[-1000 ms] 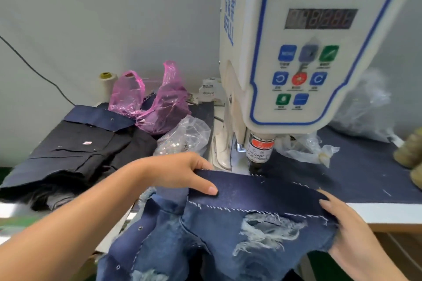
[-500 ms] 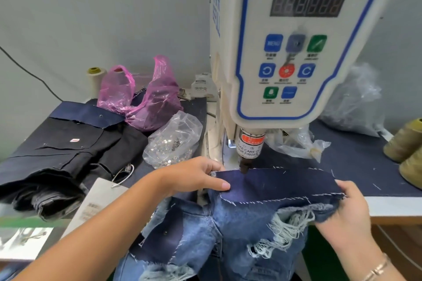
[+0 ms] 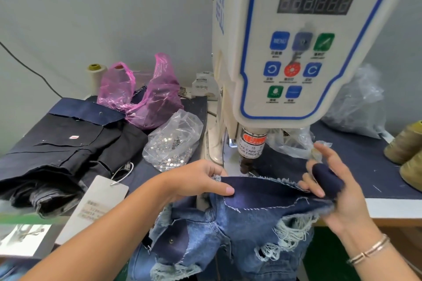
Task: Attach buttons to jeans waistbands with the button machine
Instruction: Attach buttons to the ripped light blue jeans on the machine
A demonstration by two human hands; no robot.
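My left hand pinches the frayed left end of the dark denim waistband, thumb on top, fingers curled under the edge. My right hand takes the other end at about 3 o'clock from it, with a fold of the dark cloth wrapped over the thumb and the fingers partly spread, the tips lifted off the fabric. The band stretches between the two grips, just below the machine's plunger, which stands at 12 o'clock from the band's middle and is not quite on it. The ripped blue jeans hang down from the band toward 6 o'clock.

The white button machine reads "SERVO BUTTON MACHINE" along its top, and one blue key says "MENU". A label on the plunger housing reads "TAKE CARE O... YOUR FINGER", partly cut off. The display shows only unlit digits.

At 10 o'clock from my left hand lies a clear bag of silver buttons; beyond it a pink plastic bag and a folded stack of dark jeans with a paper hang tag. The table is covered in dark blue cloth, against a plain grey wall. Olive thread cones stand at 3 o'clock.
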